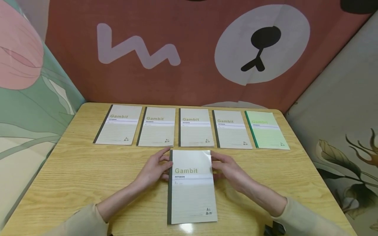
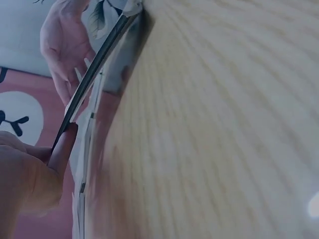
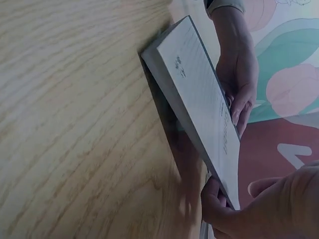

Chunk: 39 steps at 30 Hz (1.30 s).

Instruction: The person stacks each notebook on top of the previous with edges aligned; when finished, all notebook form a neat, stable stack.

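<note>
A white Gambit notebook [image 1: 192, 196] with a dark spine stands tilted near the front of the table, its far end raised and its near end down. At its spine side, my left hand [image 1: 153, 168] holds the upper part, thumb at the edge and some fingers behind. My right hand [image 1: 228, 168] holds the opposite edge near the top corner. Fingers of the right hand [image 3: 269, 209] go under the notebook [image 3: 199, 104] in the right wrist view. The left wrist view shows the dark spine [image 2: 94, 69] edge-on, against the left hand [image 2: 37, 174].
Behind, several notebooks lie in a row along the far edge of the wooden table [image 1: 73, 173]: white ones such as this left-end notebook [image 1: 119, 129], and a green notebook [image 1: 268, 132] at the right end. Printed fabric walls [image 1: 189, 82] enclose the table.
</note>
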Tool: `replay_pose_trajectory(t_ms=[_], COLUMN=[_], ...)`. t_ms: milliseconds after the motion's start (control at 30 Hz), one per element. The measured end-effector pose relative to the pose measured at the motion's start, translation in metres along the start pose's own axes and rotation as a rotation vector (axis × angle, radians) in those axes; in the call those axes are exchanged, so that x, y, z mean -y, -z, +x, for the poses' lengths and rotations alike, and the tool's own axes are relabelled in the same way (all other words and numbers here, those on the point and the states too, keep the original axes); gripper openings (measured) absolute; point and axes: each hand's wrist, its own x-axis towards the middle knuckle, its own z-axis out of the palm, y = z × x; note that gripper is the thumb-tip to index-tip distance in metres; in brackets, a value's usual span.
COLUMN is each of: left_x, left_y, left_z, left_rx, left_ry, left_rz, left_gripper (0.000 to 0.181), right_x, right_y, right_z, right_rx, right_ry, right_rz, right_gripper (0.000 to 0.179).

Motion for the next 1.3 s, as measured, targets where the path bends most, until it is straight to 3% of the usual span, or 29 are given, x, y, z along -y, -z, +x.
replay_pose_trajectory(t_ms=[100, 233, 367, 500, 733, 867, 1000, 1100, 1300], left_x=[-0.004, -0.011, -0.021, -0.033, -0.052, -0.056, -0.055, -0.053, -0.051], left_y=[0.002, 0.008, 0.012, 0.013, 0.015, 0.016, 0.013, 0.007, -0.003], left_z=[0.004, 0.010, 0.019, 0.030, 0.059, 0.075, 0.089, 0.100, 0.120], left_rx=[-0.020, -0.035, -0.049, -0.079, -0.152, -0.126, -0.045, -0.021, -0.095], left_ry=[-0.026, -0.064, -0.088, -0.101, -0.113, -0.111, -0.115, -0.120, -0.151], left_rz=[-0.008, -0.024, -0.062, -0.089, -0.245, -0.297, -0.260, -0.200, -0.182], left_gripper=[0.064, 0.061, 0.059, 0.057, 0.044, 0.045, 0.060, 0.074, 0.080], right_x=[0.002, 0.006, 0.010, 0.016, 0.038, 0.049, 0.052, 0.050, 0.045], right_y=[0.002, 0.008, 0.016, 0.024, 0.036, 0.041, 0.046, 0.048, 0.051], right_z=[0.001, 0.005, 0.011, 0.019, 0.041, 0.061, 0.085, 0.103, 0.131], right_rx=[-0.004, 0.057, 0.151, 0.164, 0.050, -0.051, -0.136, -0.198, -0.308], right_ry=[0.034, 0.076, 0.132, 0.161, 0.186, 0.195, 0.185, 0.167, 0.077], right_rz=[-0.042, -0.066, -0.034, 0.028, 0.125, 0.136, 0.180, 0.231, 0.335], right_gripper=[0.070, 0.084, 0.092, 0.091, 0.078, 0.072, 0.064, 0.058, 0.048])
